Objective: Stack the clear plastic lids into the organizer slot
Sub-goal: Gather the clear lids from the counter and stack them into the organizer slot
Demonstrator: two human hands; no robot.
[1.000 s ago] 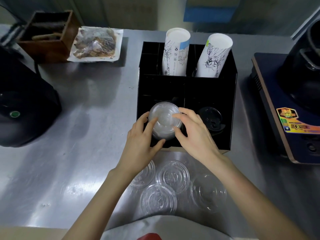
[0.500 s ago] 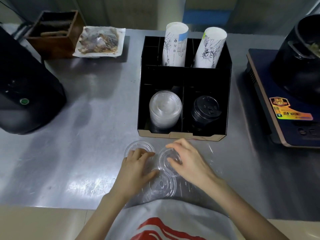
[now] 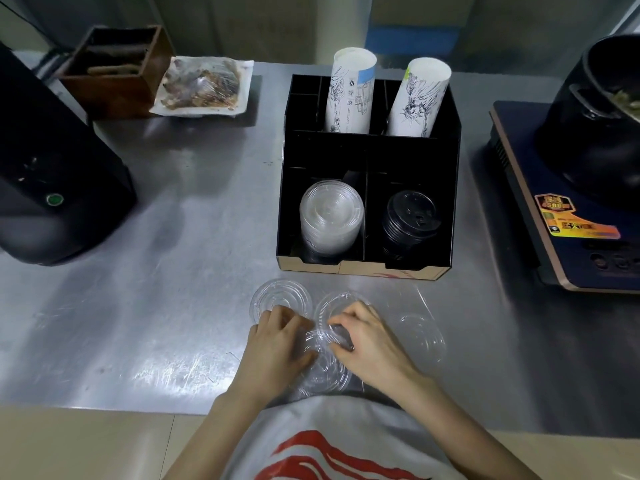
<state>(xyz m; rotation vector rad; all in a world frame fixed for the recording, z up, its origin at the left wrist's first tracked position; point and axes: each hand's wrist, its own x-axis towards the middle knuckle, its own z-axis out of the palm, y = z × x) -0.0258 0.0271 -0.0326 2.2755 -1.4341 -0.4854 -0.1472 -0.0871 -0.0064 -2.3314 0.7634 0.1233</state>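
A black organizer point(image 3: 367, 161) stands on the steel table. Its front left slot holds a stack of clear plastic lids point(image 3: 330, 216). Several loose clear lids lie in front of it: a left lid point(image 3: 280, 296), a middle lid point(image 3: 337, 303), a near lid point(image 3: 323, 374) and a right lid point(image 3: 420, 336). My right hand point(image 3: 370, 341) pinches the near edge of the middle lid. My left hand point(image 3: 277, 348) lies over the left and near lids, fingertips on the left lid's edge. Whether it grips one is unclear.
Black lids point(image 3: 410, 220) fill the front right slot and two paper cup sleeves point(image 3: 349, 91) stand in the back slots. A black machine point(image 3: 52, 174) is at the left. An induction cooker point(image 3: 568, 220) with a pot is at the right. A wooden box point(image 3: 114, 67) and a wrapped tray point(image 3: 202, 86) sit far left.
Both hands left the stack in the organizer slot and came down to the loose lids near the table's front edge. My right fingers closed on the middle lid.
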